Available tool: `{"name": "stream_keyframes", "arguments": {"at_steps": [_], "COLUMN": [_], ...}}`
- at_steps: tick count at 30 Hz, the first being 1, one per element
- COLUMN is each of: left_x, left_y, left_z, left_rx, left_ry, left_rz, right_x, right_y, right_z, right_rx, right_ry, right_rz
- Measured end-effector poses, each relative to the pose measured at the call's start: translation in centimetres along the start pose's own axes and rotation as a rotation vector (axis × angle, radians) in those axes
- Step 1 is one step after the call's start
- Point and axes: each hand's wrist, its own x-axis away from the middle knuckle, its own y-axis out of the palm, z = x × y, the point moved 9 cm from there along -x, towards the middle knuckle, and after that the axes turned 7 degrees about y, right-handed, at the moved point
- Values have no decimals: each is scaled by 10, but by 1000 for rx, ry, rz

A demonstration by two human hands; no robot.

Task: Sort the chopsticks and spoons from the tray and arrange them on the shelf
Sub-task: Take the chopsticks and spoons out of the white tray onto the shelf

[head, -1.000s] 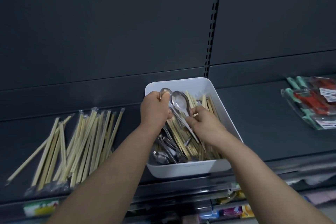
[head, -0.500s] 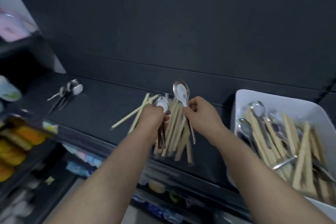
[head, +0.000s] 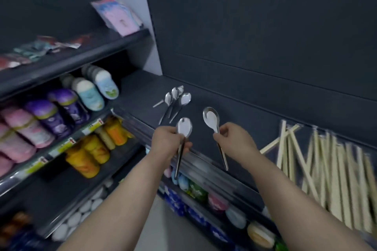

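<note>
Fingers (head: 184, 145) of left hand (head: 167, 142) gripped left spoon (head: 184, 127); right hand (head: 234, 138) pinched right spoon (head: 211, 117), bowls up, both mid-frame over shelf (head: 244, 108) edge.

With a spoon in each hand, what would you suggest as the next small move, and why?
Probably reach forward and lay both beside the spoons on the shelf. The left hand holds one spoon, the right hand another spoon, both short of that group; the chopsticks lie apart on the right.
</note>
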Motion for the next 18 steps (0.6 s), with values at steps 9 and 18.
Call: {"name": "stream_keyframes", "arguments": {"at_steps": [9,18], "left_x": [-99,-201], "left_y": [-33,-48], "left_z": [5,43], "left_rx": [-339,-630], "left_ry": [88,140], "left_rz": [24,77], "right_x": [-77,-170], "right_y": [56,84], "right_z": [-37,-67], "right_rx": [16,-57], "right_ry": [72,166], "right_rz": [-24,-1]}}
